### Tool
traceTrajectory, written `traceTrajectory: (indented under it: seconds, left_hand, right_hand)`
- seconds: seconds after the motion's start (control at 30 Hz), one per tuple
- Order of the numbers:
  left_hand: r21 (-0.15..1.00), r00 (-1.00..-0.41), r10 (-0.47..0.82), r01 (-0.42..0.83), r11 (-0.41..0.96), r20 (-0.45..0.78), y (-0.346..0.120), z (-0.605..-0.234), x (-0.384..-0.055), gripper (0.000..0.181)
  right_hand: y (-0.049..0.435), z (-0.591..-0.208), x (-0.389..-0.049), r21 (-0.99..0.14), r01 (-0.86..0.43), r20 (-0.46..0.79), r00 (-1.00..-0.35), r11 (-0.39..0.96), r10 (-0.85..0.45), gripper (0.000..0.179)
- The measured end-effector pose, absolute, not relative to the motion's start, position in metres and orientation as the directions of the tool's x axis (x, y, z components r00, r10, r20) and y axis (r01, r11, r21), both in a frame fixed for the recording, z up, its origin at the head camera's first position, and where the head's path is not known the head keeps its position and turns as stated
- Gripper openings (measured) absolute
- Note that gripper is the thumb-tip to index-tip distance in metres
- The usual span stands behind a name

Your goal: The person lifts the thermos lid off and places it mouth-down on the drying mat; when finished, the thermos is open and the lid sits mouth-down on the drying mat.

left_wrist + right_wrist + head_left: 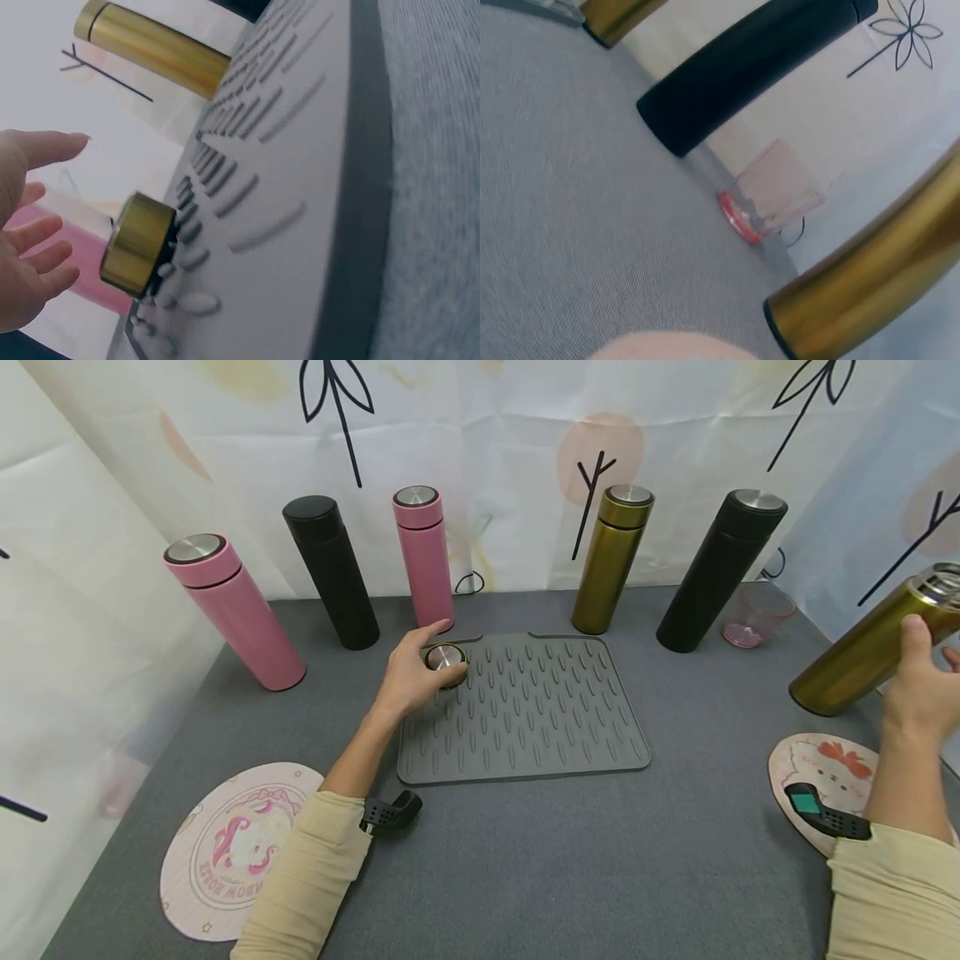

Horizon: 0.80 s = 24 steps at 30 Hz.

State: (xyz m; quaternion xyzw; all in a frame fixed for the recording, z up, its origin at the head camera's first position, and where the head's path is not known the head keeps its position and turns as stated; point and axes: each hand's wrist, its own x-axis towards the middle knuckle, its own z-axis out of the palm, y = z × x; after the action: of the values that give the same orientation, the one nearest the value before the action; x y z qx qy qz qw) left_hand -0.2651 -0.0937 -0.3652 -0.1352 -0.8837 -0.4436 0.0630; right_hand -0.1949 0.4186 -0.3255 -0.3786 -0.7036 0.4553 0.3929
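Note:
In the head view my left hand is spread about a gold bottle lid with a steel top, which stands on a grey ridged mat. The left wrist view shows a gap between these fingers and the lid. At the far right, my right hand is in front of a lidless gold thermos bottle, thumb raised and apart from the fingers. The bottle's base is on the table; the right wrist view shows little of the hand. Whether it touches the bottle is unclear.
Along the back stand a pink bottle, a black bottle, another pink bottle, a gold bottle and a black bottle. A pink clear cup is behind. Round mats lie at both sides.

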Motion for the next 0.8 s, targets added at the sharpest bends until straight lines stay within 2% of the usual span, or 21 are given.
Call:
traceTrajectory:
  seconds: [0.07, 0.2, 0.3, 0.4, 0.47, 0.57, 0.63, 0.8]
  left_hand:
    - [0.778, -0.947, 0.198, 0.321, 0.54, 0.254, -0.091, -0.362, -0.262, 0.067]
    - [0.794, -0.931, 0.233, 0.363, 0.488, 0.282, -0.086, -0.355, -0.258, 0.069]
    - [0.808, -0.921, 0.254, 0.383, 0.447, 0.296, -0.081, -0.351, -0.254, 0.07]
    - [0.818, -0.917, 0.268, 0.388, 0.424, 0.296, -0.077, -0.347, -0.251, 0.071]
    - [0.823, -0.915, 0.281, 0.388, 0.415, 0.29, -0.074, -0.344, -0.249, 0.072]
    - [0.831, -0.909, 0.309, 0.391, 0.396, 0.281, -0.069, -0.341, -0.246, 0.072]
    - [0.835, -0.904, 0.326, 0.395, 0.384, 0.278, -0.067, -0.339, -0.244, 0.072]
    - [0.842, -0.895, 0.349, 0.403, 0.36, 0.279, -0.063, -0.333, -0.239, 0.07]
  right_hand:
    - [0.414, -0.323, -0.193, -0.907, 0.194, 0.276, -0.399, 0.374, 0.874, 0.061]
    - [0.407, -0.32, -0.193, -0.819, 0.084, 0.491, -0.409, 0.567, 0.769, 0.055]
    - [0.4, -0.317, -0.194, -0.778, -0.04, 0.565, -0.479, 0.627, 0.672, 0.049]
    - [0.392, -0.314, -0.197, -0.781, -0.096, 0.537, -0.606, 0.617, 0.586, 0.053]
    - [0.387, -0.314, -0.199, -0.79, -0.091, 0.484, -0.699, 0.606, 0.527, 0.057]
    - [0.383, -0.316, -0.202, -0.806, -0.085, 0.402, -0.805, 0.586, 0.437, 0.061]
    - [0.382, -0.319, -0.205, -0.814, -0.093, 0.362, -0.853, 0.573, 0.376, 0.063]
    - [0.381, -0.326, -0.219, -0.814, -0.116, 0.3, -0.923, 0.569, 0.242, 0.067]
